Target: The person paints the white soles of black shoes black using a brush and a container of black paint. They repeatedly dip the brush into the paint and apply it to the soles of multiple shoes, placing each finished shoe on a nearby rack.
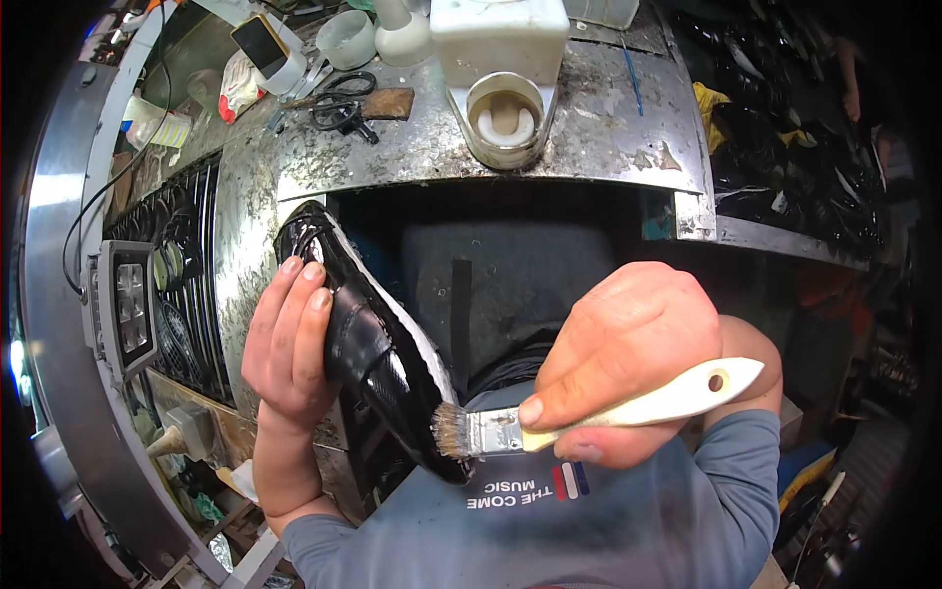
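A glossy black shoe (pixel 368 339) is gripped in my left hand (pixel 289 344), fingers wrapped over its upper. It lies tilted on its side, with a pale band running along the sole edge. My right hand (pixel 628 344) pinches a flat paintbrush (pixel 677 398) with a cream handle and metal ferrule. The brush's bristles touch the shoe's edge close to the end nearest my body. The shoe's far end reaches the worn metal bench edge. The underside of the sole is mostly out of sight.
On the bench (pixel 412 157) stands a white container (pixel 500 49) with a round open cup (pixel 505 118). Black-handled scissors (pixel 343 103), a brown block (pixel 389 104) and a phone (pixel 260 44) lie to its left. A lamp (pixel 130 306) is at left; black shoes (pixel 775 167) fill the right.
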Demonstrator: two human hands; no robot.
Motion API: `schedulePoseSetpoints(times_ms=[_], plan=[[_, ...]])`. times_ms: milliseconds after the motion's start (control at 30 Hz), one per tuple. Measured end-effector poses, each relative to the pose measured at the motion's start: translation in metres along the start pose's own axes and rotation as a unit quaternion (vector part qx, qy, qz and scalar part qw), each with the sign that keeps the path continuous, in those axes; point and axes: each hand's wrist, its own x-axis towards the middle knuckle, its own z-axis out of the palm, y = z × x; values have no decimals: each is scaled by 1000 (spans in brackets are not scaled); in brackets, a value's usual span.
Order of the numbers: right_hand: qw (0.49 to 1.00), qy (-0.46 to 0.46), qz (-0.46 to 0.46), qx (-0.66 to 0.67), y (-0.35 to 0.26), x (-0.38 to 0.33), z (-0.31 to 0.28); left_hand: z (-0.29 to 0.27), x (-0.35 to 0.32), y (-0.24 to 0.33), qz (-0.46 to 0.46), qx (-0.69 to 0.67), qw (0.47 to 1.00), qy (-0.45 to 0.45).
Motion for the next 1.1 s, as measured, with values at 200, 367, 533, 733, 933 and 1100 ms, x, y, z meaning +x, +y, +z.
schedulePoseSetpoints(times_ms=[200, 367, 533, 733, 933, 1100], plan=[[1000, 0, -2, 7, -6, 6, -2, 5, -2, -2, -44, 1, 999, 4], [1000, 0, -4, 7, -14, 14, -4, 7, -1, 4, -101, -60, 993, 10], [1000, -7, -11, 1, -20, 26, -8, 10, -1, 13, -167, -137, 976, 12], [999, -4, -39, -21, -22, 42, -10, 6, -7, 30, -286, -312, 905, -52], [997, 7, -52, -53, -19, 56, -11, -8, 6, 41, -351, -470, 796, -149], [994, 4, -70, -88, -5, 64, -13, -14, 15, 46, -369, -555, 722, -186]])
